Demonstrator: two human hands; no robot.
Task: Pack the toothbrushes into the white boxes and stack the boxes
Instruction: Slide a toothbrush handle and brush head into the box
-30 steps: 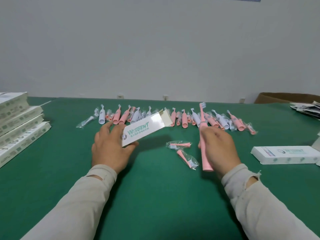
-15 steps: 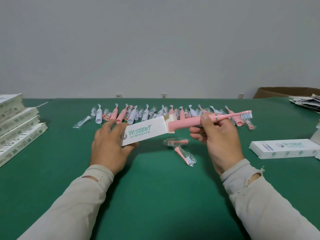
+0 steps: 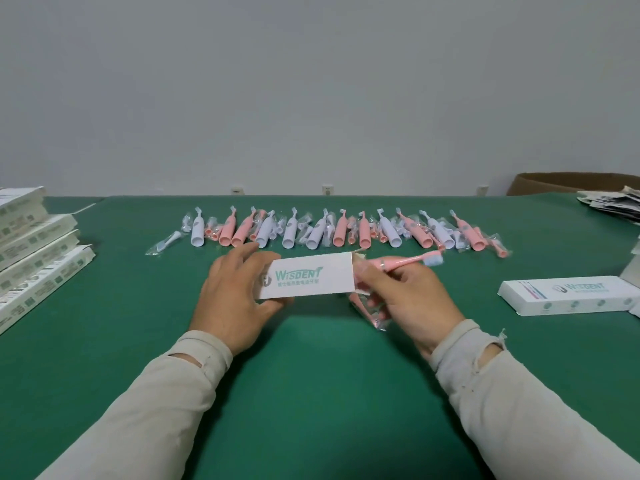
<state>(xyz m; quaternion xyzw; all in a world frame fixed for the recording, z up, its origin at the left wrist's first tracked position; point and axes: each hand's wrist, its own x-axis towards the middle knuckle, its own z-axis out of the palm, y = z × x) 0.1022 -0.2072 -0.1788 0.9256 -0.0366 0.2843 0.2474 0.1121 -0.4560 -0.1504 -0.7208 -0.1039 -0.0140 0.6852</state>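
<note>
Nearest me, my two sleeved arms reached out over the green desk, and the step in hand was sliding a toothbrush into a carton. My left hand was closed around the left end of the white box, thumb beneath and fingers over the top, holding it lifted just off the desk with its teal "WISDENT" face toward me. My right hand pinched the pink toothbrush at the box's open right end; the handle looked to be mostly inside, with only the neck and bristled head sticking out to the right. A bagged pink brush head lay on the desk just under that hand, partly hidden by it. I judged the next move called for pushing the brush fully home along the box's axis, keeping the flaps clear, then tucking them shut. Farther right lay another white carton, flat and apart. At far left stood the stack of boxes, several high and slightly fanned. Beyond my hands ran the row of toothbrushes, pink and white handles with bagged heads between them, so much packing remained.
</note>
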